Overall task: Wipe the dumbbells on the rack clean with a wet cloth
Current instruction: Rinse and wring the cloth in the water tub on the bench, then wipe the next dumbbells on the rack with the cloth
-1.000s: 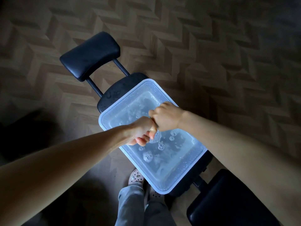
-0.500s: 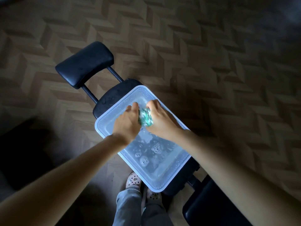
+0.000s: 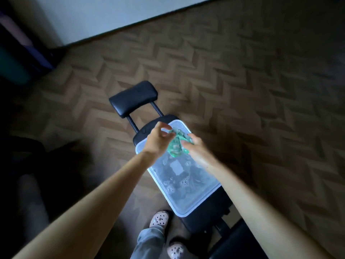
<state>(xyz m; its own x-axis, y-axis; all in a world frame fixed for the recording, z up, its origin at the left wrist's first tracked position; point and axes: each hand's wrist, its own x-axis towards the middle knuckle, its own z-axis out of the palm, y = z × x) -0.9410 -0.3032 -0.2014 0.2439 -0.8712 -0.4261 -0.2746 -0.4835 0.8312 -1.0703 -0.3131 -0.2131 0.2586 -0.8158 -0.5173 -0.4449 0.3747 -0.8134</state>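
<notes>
A wet green cloth point(image 3: 176, 143) hangs crumpled above a clear plastic tub point(image 3: 197, 208) of soapy water. My left hand point(image 3: 156, 140) pinches its upper left corner with thumb and fingers. On the right side, my right hand point(image 3: 196, 149) grips the cloth from above. The cloth's lower end dangles just over the water. No dumbbells or rack are in view.
The tub sits on a black padded bench point(image 3: 147, 130) with a headrest pad point(image 3: 133, 98) at its far end. Herringbone wood floor point(image 3: 242, 90) surrounds it. A pale wall point(image 3: 112, 14) is at the back; dark furniture stands at left. My feet point(image 3: 158, 219) are below.
Both hands have lifted the cloth out of the bunch they squeezed and drawn it apart, so it now hangs open. The camera has tilted up, showing the wall.
</notes>
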